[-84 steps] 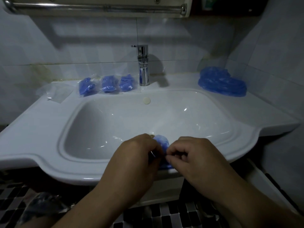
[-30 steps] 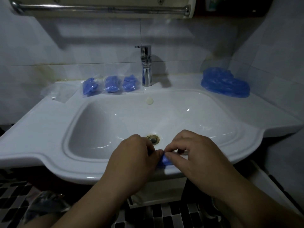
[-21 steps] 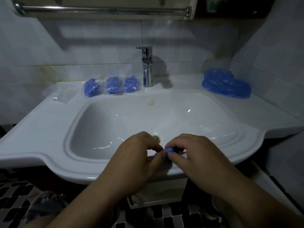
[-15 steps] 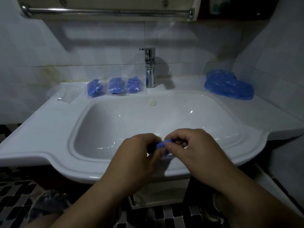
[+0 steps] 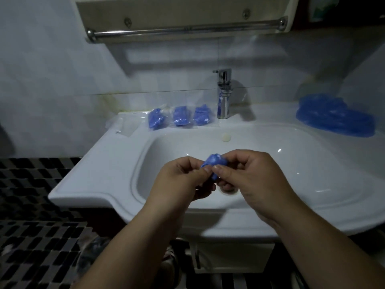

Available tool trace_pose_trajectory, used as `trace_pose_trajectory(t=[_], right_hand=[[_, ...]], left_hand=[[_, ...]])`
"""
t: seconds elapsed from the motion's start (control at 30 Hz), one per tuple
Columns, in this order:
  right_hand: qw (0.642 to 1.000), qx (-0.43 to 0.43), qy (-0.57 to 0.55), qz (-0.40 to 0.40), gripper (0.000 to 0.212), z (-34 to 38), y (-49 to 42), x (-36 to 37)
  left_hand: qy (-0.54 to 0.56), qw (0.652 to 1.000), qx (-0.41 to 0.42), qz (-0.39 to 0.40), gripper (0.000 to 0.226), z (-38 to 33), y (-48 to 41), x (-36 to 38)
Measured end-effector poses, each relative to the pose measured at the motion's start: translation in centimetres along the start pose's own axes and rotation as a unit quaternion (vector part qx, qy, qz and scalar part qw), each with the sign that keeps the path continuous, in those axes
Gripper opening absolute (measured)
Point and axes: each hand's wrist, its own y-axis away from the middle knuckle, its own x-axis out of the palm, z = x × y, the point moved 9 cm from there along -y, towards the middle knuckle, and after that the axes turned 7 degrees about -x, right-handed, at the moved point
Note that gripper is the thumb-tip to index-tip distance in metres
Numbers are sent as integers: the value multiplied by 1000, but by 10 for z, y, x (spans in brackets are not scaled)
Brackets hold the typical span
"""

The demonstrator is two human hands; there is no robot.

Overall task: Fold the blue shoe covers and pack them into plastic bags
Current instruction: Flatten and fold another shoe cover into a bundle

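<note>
I hold a small bunched blue shoe cover [image 5: 214, 162] above the basin of the white sink [image 5: 116, 163], with my left hand [image 5: 183, 180] and right hand [image 5: 250, 178] both pinching it between thumb and curled fingers, the thumb tips almost meeting. On the sink's back ledge, left of the chrome tap [image 5: 224, 94], three packed bags [image 5: 180, 119] lie in a row, with clear empty plastic bags [image 5: 125, 127] at the left corner. A heap of loose shoe covers [image 5: 333, 117] sits far right.

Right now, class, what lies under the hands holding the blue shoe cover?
The white sink basin. Part of its drain shows below the right hand, which hides the rest.
</note>
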Motion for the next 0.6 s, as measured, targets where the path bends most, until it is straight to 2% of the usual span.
trace_pose_trajectory(t=[0.1, 0.17, 0.27, 0.33, 0.47, 0.53, 0.6], right_hand=[[999, 16, 32, -5, 8, -5, -10, 2], [999, 26, 33, -19, 10, -8, -16, 1], [997, 21, 63, -29, 12, -9, -19, -1], [996, 13, 84, -33, 12, -8, -20, -3], [994, 7, 100, -31, 11, -8, -16, -6], [994, 9, 106, -32, 13, -9, -14, -7], [993, 16, 110, -27, 14, -12, -13, -7]], left_hand=[[-180, 983, 16, -10, 10, -13, -12, -17], [-262, 960, 37, -87, 11, -27, -29, -46], [-386, 885, 63, -252, 36, -47, -66, -107], [-470, 827, 40, -306, 48, -48, -94, -144], [-632, 722, 14, -282, 63, -42, -138, -172], [-676, 688, 11, -262, 65, -43, -153, -176], [-700, 674, -27, -236, 67, -37, -164, -183]])
